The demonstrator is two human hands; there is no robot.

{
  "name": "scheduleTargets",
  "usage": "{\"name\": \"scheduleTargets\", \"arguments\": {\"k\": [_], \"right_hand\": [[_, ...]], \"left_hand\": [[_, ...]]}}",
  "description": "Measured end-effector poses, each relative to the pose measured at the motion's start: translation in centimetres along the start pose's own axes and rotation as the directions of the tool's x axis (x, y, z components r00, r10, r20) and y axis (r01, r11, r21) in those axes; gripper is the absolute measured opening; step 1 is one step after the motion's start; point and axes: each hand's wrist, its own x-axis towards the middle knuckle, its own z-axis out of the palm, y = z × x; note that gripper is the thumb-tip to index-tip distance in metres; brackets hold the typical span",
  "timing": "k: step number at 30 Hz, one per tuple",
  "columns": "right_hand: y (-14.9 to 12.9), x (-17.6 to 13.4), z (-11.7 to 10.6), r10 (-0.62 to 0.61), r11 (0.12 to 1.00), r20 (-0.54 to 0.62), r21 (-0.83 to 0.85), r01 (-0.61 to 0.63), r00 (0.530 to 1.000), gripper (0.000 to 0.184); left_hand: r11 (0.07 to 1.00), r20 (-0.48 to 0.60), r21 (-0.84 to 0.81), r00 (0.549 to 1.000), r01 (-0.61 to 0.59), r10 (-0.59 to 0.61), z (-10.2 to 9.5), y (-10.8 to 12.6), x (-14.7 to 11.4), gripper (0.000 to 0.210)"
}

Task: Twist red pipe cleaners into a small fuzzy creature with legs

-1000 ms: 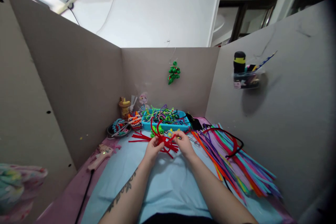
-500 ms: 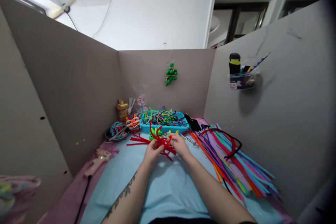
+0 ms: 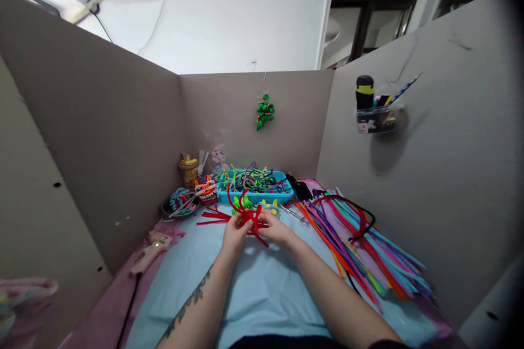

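Observation:
A cluster of red pipe cleaners (image 3: 252, 222) is held between my two hands, with strands sticking out up, right and downward. My left hand (image 3: 234, 233) pinches its left side between thumb and fingers. On the other side, my right hand (image 3: 273, 227) grips the strands at the right with closed fingertips. More loose red pipe cleaners (image 3: 213, 218) stretch out on the cloth to the left of my left hand. Just beyond the hands are a green pipe-cleaner figure (image 3: 242, 204) and a small yellow piece (image 3: 270, 205).
A blue tray (image 3: 256, 197) of tangled pipe cleaners stands at the back. Pipe cleaners in many colours (image 3: 364, 245) lie at the right, near scissors (image 3: 295, 215). At the left are a glue gun (image 3: 152, 253) and a dark bowl (image 3: 180, 208). Grey panels (image 3: 249, 136) enclose the table.
My right hand has shifted slightly on the red cluster, and its fingers sit closer to the middle. The strands have turned a little. The view has moved slightly.

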Motion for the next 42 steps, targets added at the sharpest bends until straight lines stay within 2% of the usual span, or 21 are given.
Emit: {"name": "scheduleTargets", "arguments": {"k": [3, 7, 10, 14, 17, 19, 21, 25, 28, 30, 32, 34, 35, 37, 42], "right_hand": [[-0.2, -0.3, 0.1, -0.025, 0.996, 0.048, -0.087, 0.029, 0.999, 0.016], [-0.7, -0.4, 0.3, -0.065, 0.97, -0.066, -0.238, 0.048, 0.996, 0.022], [-1.5, -0.6, 0.3, -0.141, 0.949, -0.142, -0.301, 0.093, 0.98, 0.021], [-2.7, -1.0, 0.3, -0.245, 0.933, -0.228, -0.32, 0.165, 0.942, 0.009], [-3.7, -1.4, 0.5, -0.236, 0.954, -0.218, -0.24, 0.182, 0.947, 0.013], [-4.5, -1.7, 0.7, -0.211, 0.973, -0.147, -0.129, 0.193, 0.966, 0.014], [-5.4, -2.2, 0.7, -0.216, 0.976, -0.012, -0.015, 0.215, 0.976, 0.013], [-6.5, -2.8, 0.3, -0.232, 0.972, 0.278, 0.108, 0.21, 0.932, 0.016], [-5.9, -2.6, -0.1, -0.181, 0.973, 0.337, 0.2, 0.117, 0.924, 0.031], [-5.2, -2.2, -0.2, -0.098, 0.96, 0.257, 0.28, 0.023, 0.961, 0.046], [-4.6, -1.8, -0.1, -0.017, 0.976, 0.027, 0.216, 0.011, 0.999, 0.043], [-4.3, -1.5, 0.0, -0.047, 0.998, -0.19, 0.042, 0.055, 0.981, 0.029], [-4.3, -1.4, 0.1, -0.082, 0.996, -0.246, -0.039, 0.075, 0.966, 0.023], [-4.2, -1.3, 0.2, -0.123, 0.989, -0.272, -0.117, 0.094, 0.954, 0.016], [-4.2, -1.3, 0.3, -0.098, 0.991, -0.292, -0.12, 0.065, 0.951, 0.012]], "left_hand": [[1.0, 0.0, 0.013, 1.0, 0.0, 0.0, 0.1, 0.2, -0.1, 0.042], [1.0, -0.008, -0.009, 1.0, -0.007, 0.007, 0.1, 0.2, -0.1, 0.041], [1.0, 0.003, -0.023, 1.0, 0.003, -0.003, 0.0, 0.1, -0.1, 0.041], [1.0, 0.002, -0.019, 1.0, 0.007, -0.007, 0.3, 0.3, -0.3, 0.041], [1.0, -0.03, 0.015, 0.999, -0.026, 0.026, 0.4, 0.3, -0.3, 0.037], [0.996, -0.074, 0.049, 0.995, -0.07, 0.073, 0.1, 0.2, -0.1, 0.034], [0.991, -0.129, 0.075, 0.984, -0.112, 0.121, -0.4, 0.0, 0.2, 0.031], [0.987, -0.257, 0.051, 0.953, -0.152, 0.16, -1.5, -0.3, 0.9, 0.035], [0.992, -0.268, 0.024, 0.955, -0.122, 0.124, -1.5, -0.1, 0.9, 0.038], [0.996, -0.214, 0.024, 0.973, -0.085, 0.088, -1.1, 0.2, 0.6, 0.038], [0.997, -0.135, 0.033, 0.988, -0.064, 0.068, -0.5, 0.5, 0.2, 0.037], [0.998, -0.068, 0.032, 0.996, -0.059, 0.061, -0.1, 0.7, -0.2, 0.036], [0.998, -0.041, 0.028, 0.998, -0.055, 0.056, 0.1, 0.8, -0.3, 0.036], [0.999, 0.005, 0.019, 0.999, -0.04, 0.04, 0.3, 0.9, -0.6, 0.037], [1.0, 0.041, 0.019, 0.999, -0.018, 0.017, 0.5, 1.0, -0.8, 0.038]]}}
